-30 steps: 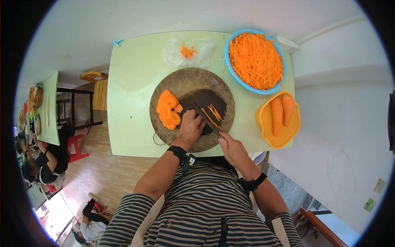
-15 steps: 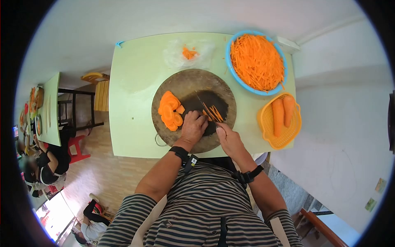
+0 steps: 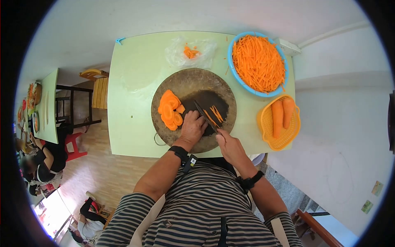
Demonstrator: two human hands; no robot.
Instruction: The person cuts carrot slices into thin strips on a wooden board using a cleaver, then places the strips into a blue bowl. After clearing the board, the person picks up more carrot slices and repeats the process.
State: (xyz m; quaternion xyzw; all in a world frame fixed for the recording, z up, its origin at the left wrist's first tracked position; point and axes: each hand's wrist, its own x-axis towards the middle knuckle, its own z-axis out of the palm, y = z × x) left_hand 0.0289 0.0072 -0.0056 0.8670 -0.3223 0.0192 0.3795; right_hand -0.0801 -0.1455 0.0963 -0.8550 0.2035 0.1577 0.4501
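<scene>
On the round dark cutting board [image 3: 181, 82], my left hand [image 3: 194, 128] presses down with its fingers curled and close together; what lies under them is hidden. My right hand [image 3: 230, 145] grips the handle of a knife [image 3: 205, 114], whose dark blade points up and left, just right of my left fingertips. Thin carrot strips [image 3: 216, 114] lie to the right of the blade. A pile of carrot slices [image 3: 168, 108] rests on the left part of the board.
A blue basin [image 3: 233, 74] of shredded carrot stands at the back right, above a yellow basket [image 3: 267, 132] holding two whole carrots [image 3: 278, 119]. A plastic bag [image 3: 175, 55] with carrot bits lies behind the board. People [image 3: 45, 164] sit at the far left.
The knife blade has shifted slightly and now shows more of its flat side, apart from the carrot strips on its right. My right hand has moved slightly down; my left hand stays almost still.
</scene>
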